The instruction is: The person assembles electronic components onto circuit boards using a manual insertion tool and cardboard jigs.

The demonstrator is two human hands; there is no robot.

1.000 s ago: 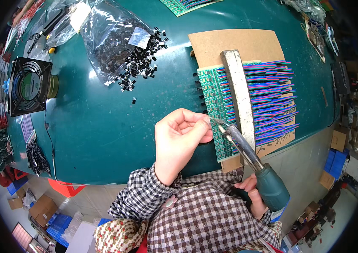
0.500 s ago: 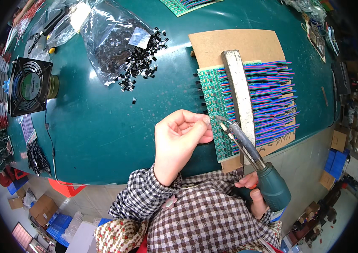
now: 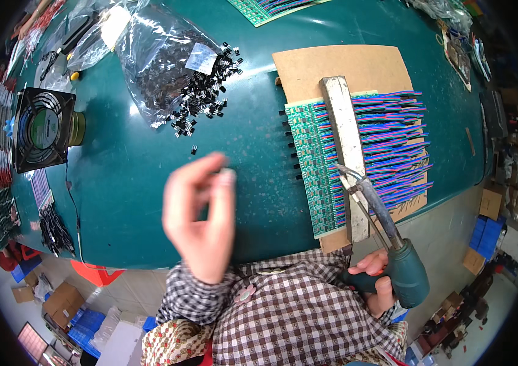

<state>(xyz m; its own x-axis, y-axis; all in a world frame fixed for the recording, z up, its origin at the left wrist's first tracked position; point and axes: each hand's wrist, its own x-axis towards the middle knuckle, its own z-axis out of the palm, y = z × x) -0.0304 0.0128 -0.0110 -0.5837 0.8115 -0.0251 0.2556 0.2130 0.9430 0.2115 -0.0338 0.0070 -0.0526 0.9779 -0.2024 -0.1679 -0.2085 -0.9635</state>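
Observation:
My left hand (image 3: 201,213) is over the bare green table, blurred by motion, thumb and forefinger apart with nothing visible between them. My right hand (image 3: 376,280) grips a soldering iron (image 3: 410,274) by its dark green handle; its bent tip lies over the metal bar. Beneath is a panel of green circuit boards (image 3: 310,165), with blue, red and black wires (image 3: 390,131) running off to the right. Small black three-legged components (image 3: 295,166) stick out along the upper part of the panel's left edge. The metal bar (image 3: 347,140) lies across the panel.
A clear plastic bag (image 3: 155,61) spills a pile of black components (image 3: 207,91); one loose component (image 3: 194,149) lies nearer me. At left stands a black fan (image 3: 42,130) with a cable. Brown cardboard (image 3: 344,64) lies under the panel. Another board panel (image 3: 259,11) is at the far edge.
My left hand has left the panel edge, moving left, and its pinch has opened. The iron's tip has shifted right, off the boards. Another black component now shows at the panel's left edge.

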